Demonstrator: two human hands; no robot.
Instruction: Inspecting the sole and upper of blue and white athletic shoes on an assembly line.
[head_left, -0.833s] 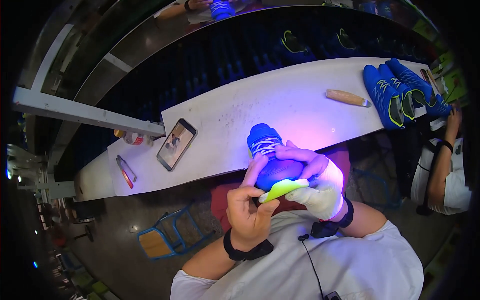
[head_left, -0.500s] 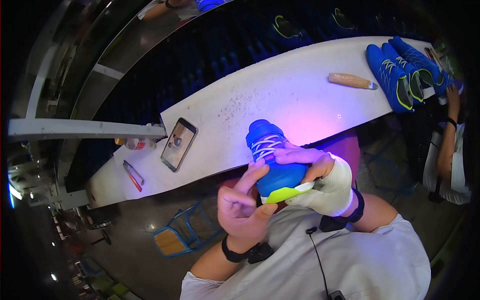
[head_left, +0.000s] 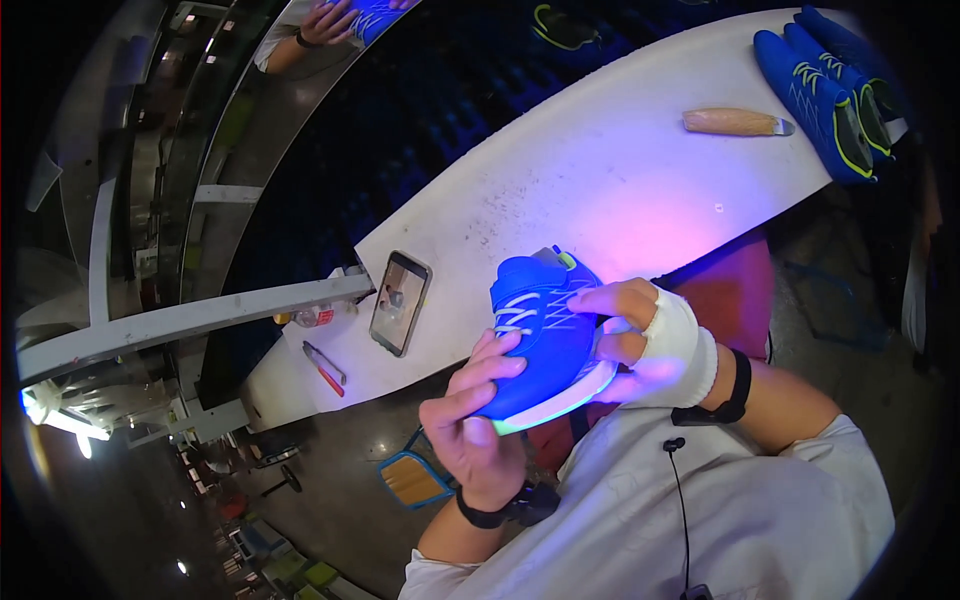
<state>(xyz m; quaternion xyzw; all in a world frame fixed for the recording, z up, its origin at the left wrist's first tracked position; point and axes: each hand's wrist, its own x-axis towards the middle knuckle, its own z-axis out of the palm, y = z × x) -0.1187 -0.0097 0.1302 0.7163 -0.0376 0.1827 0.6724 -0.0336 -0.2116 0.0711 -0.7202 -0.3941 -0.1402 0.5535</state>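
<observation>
A blue sneaker (head_left: 550, 345) with pale laces and a white and lime-green sole is held up in front of me, its side turned to the right. My left hand (head_left: 478, 415) is bare and closed around the toe end, with fingers on the upper and the thumb at the sole edge. On the other side, my right hand (head_left: 672, 350) wears a white fingerless glove. Its fingertips press the sneaker's side, and its thumb lies by the sole.
On the white table (head_left: 560, 170) lie a phone (head_left: 402, 303), a red-handled tool (head_left: 325, 370) and a wooden-handled blade (head_left: 735, 122). Several blue sneakers (head_left: 815, 100) stand at the far right. A bottle (head_left: 315, 316) is by the grey beam (head_left: 200, 308). A stool (head_left: 415, 478) stands below.
The sneaker has been turned, so its side and sole edge now show more. My left hand has closed further round the toe. The whole view has shifted, and the co-worker's arm at right has mostly left it.
</observation>
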